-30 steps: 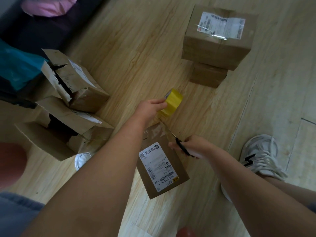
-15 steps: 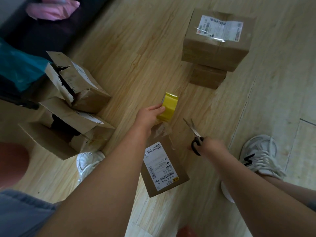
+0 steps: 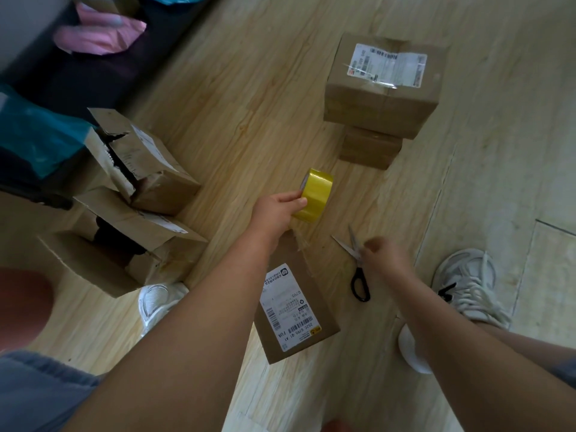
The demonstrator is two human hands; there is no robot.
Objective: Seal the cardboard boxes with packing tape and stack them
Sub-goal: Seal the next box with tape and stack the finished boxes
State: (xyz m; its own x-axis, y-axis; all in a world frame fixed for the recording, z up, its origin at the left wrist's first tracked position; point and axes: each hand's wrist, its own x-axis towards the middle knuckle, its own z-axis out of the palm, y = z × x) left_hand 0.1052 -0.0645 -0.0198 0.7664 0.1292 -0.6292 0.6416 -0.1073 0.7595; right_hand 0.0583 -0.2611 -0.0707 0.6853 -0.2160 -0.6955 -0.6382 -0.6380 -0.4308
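Right now the left hand (image 3: 277, 210) is clamped on a yellow tape roll (image 3: 314, 194), thumb on top, fingers wrapped round the near side, roll held above the wooden floor (image 3: 249, 88). A crinkled strip of clear tape (image 3: 299, 241) runs from under the roll down to the far end of the small box (image 3: 296, 310), which lies flat on the floor between the person's feet, white shipping label (image 3: 288, 307) facing up. The left forearm crosses over the box's near-left corner.

Right hand (image 3: 385, 255) is motion-blurred, just above the scissors (image 3: 357, 266); fingers look loosely curled, cannot tell whether they touch the scissors or are off them. Scissors lie on the floor just right of the small box, blades parted and pointing away, black handles toward the person.

Far right: a stack of two closed boxes (image 3: 380, 98), bigger one on top with a white label and tape over the seam, smaller one under it, partly hidden. Left side: two open boxes (image 3: 137, 194) with torn flaps, one leaning on the other, dark contents inside. White sneakers (image 3: 467, 282) on both feet, the left one near the lower open box. Teal bag (image 3: 34, 135) and pink bag (image 3: 99, 35) at the left edge, on dark furniture.
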